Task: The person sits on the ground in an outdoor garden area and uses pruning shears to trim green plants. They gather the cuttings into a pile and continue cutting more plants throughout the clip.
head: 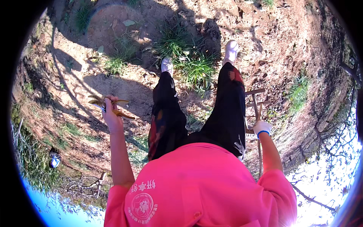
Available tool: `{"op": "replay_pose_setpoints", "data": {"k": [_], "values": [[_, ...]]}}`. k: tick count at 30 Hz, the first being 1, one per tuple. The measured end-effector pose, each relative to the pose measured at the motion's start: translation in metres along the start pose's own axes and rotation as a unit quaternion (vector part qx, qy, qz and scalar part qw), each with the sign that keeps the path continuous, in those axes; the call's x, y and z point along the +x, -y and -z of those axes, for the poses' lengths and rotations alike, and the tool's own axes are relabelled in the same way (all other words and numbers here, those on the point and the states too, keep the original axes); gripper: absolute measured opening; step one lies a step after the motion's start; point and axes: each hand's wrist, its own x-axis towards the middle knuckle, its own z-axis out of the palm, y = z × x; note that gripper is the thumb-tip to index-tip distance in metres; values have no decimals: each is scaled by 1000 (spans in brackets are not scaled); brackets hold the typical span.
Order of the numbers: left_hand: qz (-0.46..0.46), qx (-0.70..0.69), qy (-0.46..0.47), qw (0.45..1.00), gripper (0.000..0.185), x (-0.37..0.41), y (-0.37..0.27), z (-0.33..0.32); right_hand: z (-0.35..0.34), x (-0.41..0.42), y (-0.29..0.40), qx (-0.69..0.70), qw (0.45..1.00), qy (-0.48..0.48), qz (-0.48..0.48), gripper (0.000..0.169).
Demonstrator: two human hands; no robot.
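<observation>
My left hand (110, 109), bare, is out to the left of my legs and closed around pruning shears (124, 115). Their yellow-brown handles point right, and the metal blades stick out to the left of the hand. On the other side, my right hand (261, 127) wears a white glove with a blue cuff. It grips a brown ladder-like frame (255, 109) with short crossbars, beside my right leg. My leg hides part of this frame, so its full shape cannot be told.
Dry soil (272, 65) with grass tufts (195, 68) lies around my pale shoes (231, 49). Branch shadows cross the ground. Bare branches (312, 198) rise at the lower right, and twisted branches (97, 184) at the lower left. A small dark and blue object (55, 159) sits far left.
</observation>
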Motion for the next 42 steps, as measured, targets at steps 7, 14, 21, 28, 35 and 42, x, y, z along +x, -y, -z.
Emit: {"op": "replay_pose_setpoints", "data": {"k": [7,14,21,28,35,42], "values": [[-13,-63,-95,993,28,-58,29,-103,79,115,-34,-96,994,9,60,38],[-35,-125,-120,984,32,-130,67,-200,137,242,-80,-102,983,26,148,44],[-85,-162,-66,981,42,-97,153,-267,140,351,-88,-107,985,18,131,41],[-73,-200,-136,968,33,-85,264,-192,226,389,-115,-168,983,1,79,41],[-95,-218,-163,958,36,-71,352,-99,342,390,-100,-151,988,-37,10,42],[-192,-242,-111,945,32,-31,374,-93,458,385,29,-175,975,-120,59,44]]}}
